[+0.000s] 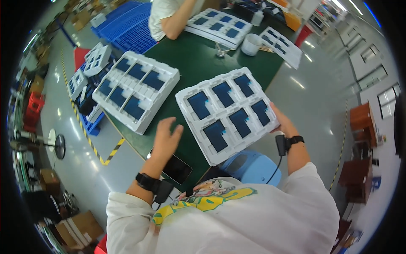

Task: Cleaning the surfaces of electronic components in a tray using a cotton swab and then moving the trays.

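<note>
A white moulded tray with several dark blue, notched flat panels in its pockets is tilted in front of me. My right hand grips its right edge; the fingers under the tray are hidden. My left hand is raised off the tray's left side, fingers apart, holding nothing. To its upper left, a stack of similar white trays rests on the green table, its top one also filled with dark panels. A black phone lies on the table below my left hand.
Across the table a person's arm is beside another tray stack. A white tub, a squeeze bottle and a further tray are at the far right. A blue plastic stool is under the near edge.
</note>
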Demonstrator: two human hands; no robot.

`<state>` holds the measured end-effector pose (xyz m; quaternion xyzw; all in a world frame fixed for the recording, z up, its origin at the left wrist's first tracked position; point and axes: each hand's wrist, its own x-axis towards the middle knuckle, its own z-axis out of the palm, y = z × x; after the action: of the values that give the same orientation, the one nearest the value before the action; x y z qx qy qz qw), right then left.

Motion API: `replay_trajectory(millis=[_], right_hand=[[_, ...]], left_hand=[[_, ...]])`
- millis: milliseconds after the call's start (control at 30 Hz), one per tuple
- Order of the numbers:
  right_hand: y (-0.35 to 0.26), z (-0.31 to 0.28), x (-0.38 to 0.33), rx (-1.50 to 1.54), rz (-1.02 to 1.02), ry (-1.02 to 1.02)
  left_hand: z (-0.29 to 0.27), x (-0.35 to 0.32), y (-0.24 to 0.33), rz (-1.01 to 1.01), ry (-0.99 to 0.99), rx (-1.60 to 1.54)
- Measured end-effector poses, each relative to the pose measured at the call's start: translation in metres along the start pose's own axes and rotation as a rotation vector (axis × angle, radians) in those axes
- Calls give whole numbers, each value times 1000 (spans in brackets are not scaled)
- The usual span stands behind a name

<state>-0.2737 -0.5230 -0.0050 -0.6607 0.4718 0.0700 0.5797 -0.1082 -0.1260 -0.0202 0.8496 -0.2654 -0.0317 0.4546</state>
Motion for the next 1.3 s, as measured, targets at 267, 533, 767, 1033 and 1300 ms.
replay_trajectory(millis=[267,533,767,1033,1300], right_hand=[[-118,-12,-84,-519,-441,-125],[-173,152,-186,-230,-651,-1050],[-112,357,-73,-91,-516,-176],[-99,425,16,223,-465,156],[-120,434,-40,-562,-395,266]], left_hand=[[-165,40,-67,-163,539,291],[-241,138,-226,-496,454,433],[-224,165,-266,-449,274,-68],[-213,19,-237,-346,397,51],[-262,6,-212,-756,-17,-1046]])
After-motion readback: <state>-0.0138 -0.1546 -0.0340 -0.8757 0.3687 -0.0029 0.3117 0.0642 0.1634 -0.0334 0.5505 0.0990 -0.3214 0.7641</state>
